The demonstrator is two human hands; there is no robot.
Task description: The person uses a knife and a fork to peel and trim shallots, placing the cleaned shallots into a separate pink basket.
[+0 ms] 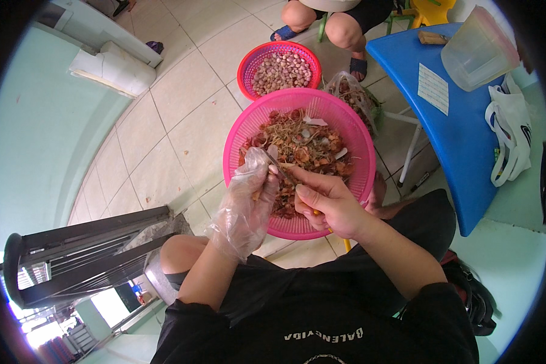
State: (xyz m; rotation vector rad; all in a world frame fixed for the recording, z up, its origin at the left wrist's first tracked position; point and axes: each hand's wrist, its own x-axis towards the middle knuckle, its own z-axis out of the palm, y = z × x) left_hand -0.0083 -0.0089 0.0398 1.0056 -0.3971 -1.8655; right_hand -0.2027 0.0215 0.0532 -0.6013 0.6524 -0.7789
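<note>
My left hand (247,194), in a clear plastic glove, is closed around a small pale bulb (273,170) that looks like a shallot, mostly hidden by the fingers. Bare and curled, my right hand (329,205) grips a small knife (317,212); bits of its yellow handle show below the fingers. The blade reaches toward the left fingertips, against or very near the bulb. Both hands are over a large pink plastic basket (236,124) holding a heap of reddish-brown skins and dry roots (306,142).
Beyond it stands a red basket (244,70) of peeled shallots (282,71), with a plastic bag of unpeeled ones (353,94) beside it. Another person (344,30) sits opposite. At right, a blue table (467,158) bears a clear container (476,51). A dark metal railing (97,242) is at left.
</note>
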